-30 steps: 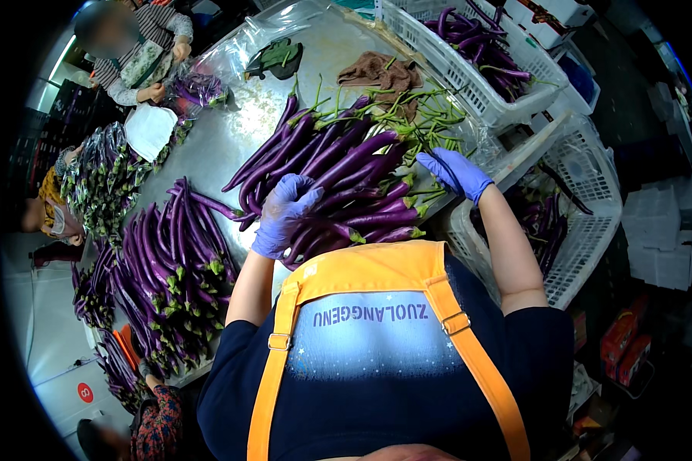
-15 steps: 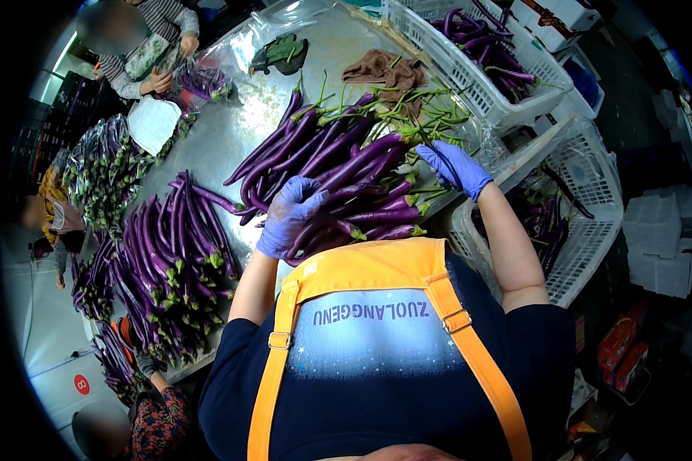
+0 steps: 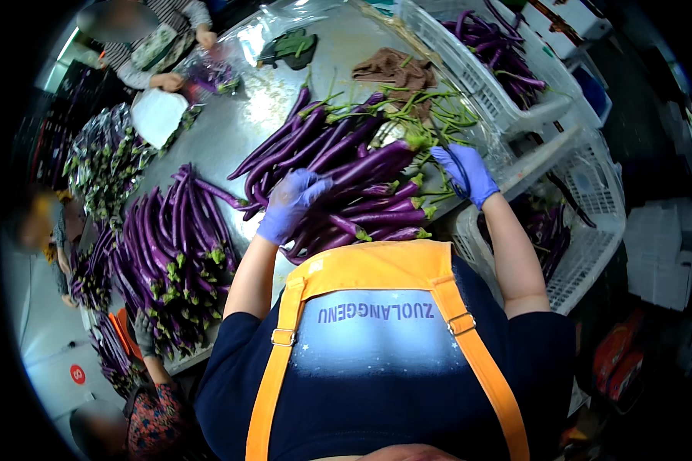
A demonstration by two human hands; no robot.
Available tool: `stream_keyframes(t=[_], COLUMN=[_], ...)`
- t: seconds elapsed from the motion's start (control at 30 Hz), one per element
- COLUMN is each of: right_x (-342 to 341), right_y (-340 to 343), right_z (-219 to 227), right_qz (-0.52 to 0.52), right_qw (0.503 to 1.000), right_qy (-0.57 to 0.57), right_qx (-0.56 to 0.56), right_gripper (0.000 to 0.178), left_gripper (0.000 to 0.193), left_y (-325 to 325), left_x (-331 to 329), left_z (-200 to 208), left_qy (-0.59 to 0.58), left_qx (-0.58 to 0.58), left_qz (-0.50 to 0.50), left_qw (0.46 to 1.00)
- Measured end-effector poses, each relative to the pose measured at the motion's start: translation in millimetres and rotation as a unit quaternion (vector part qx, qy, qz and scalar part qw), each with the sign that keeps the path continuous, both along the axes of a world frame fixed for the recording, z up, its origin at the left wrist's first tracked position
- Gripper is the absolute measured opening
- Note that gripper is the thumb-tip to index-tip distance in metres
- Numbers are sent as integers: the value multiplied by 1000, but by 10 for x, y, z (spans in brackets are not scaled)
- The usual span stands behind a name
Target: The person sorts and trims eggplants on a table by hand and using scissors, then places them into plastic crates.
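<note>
My left hand [image 3: 288,203], in a purple-blue glove, is closed around the lower part of a long purple eggplant [image 3: 369,167] on the near pile. The eggplant's green stem end points right, toward my other hand. My right hand [image 3: 467,174], gloved alike, is closed on dark-handled scissors [image 3: 460,170]; their blades point away from me beside that stem end and are partly hidden. Around and under my left hand lie several more eggplants [image 3: 392,217], caps mostly to the right. Cut green stems [image 3: 450,115] are scattered just beyond the scissors.
A metal table [image 3: 265,100] bears a brown cloth [image 3: 392,67] and a dark green glove [image 3: 291,48]. White crates [image 3: 507,107] with eggplants stand at the right. At left are an eggplant stack [image 3: 173,230] and bagged eggplants [image 3: 104,157]. Co-workers stand along the left side.
The view has shifted slightly. My left hand has turned a little on the eggplant, and the scissors sit close to its stem end. A co-worker's gloved hand at lower left has come into sight.
</note>
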State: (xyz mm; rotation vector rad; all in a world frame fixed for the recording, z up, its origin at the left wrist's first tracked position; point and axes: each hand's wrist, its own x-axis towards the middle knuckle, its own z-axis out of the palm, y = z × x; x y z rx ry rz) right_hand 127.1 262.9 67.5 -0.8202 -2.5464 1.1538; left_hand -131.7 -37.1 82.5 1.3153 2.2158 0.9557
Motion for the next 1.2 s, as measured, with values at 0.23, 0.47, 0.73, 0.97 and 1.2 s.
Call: stream_keyframes(t=[0.23, 0.47, 0.73, 0.97, 1.2], right_x=[-16, 33, 80, 91, 41], right_y=[-62, -215, -262, -326, -442], right_z=[148, 137, 78, 128, 31], right_qz=[-7, 47, 84, 64, 27], right_qw=[998, 996, 996, 983, 910], right_qy=[-67, -55, -34, -10, 50], right_qx=[-1, -47, 6, -170, -411], right_gripper=[44, 24, 22, 25, 29], left_gripper=[53, 45, 53, 75, 75], left_y=[382, 468, 692, 852, 747], left_x=[-842, -973, -1056, -1516, -760], left_z=[-644, -431, -559, -1126, -205], left_qy=[322, 151, 130, -177, 84], left_qx=[-49, -126, -151, -168, -136], left_qz=[124, -44, 147, 38, 137], left_qw=[937, 979, 969, 969, 978])
